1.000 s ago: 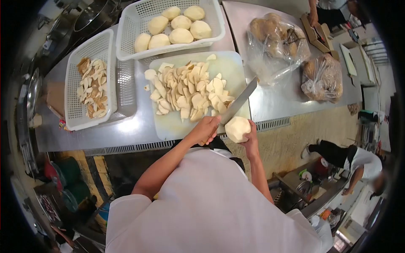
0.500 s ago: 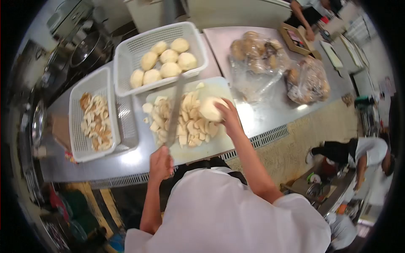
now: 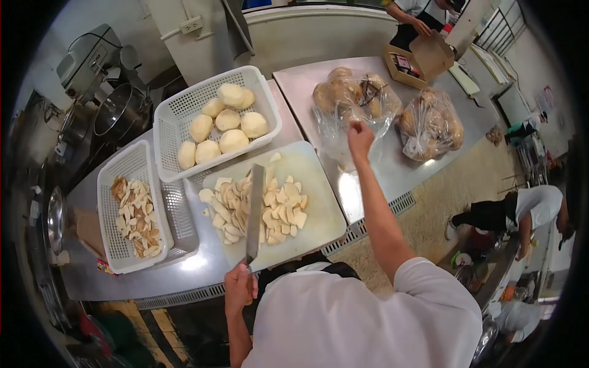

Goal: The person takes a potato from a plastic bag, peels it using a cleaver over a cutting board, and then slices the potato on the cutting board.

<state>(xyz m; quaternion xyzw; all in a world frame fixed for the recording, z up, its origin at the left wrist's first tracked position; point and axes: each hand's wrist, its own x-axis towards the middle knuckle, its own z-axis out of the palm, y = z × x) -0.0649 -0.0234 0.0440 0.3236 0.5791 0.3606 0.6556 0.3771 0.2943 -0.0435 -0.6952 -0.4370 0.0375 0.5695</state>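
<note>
My left hand is closed round the handle of a large knife, its broad blade pointing away over the cutting board. Under and beside the blade lies a heap of pale cut pieces. My right hand reaches far forward, fingers pinched on a clear plastic bag of brown, round root vegetables. A white perforated basket beyond the board holds several peeled root vegetables, which look like jicamas.
A second white basket with peelings stands left. Another filled plastic bag lies right on the metal table. At the far end a person handles an open cardboard box. Another person bends over at right.
The peeled root vegetable has left my right hand, and the basket holds one more. That hand has moved forward to the bag. The knife stays in my left hand. The box's lid now stands raised.
</note>
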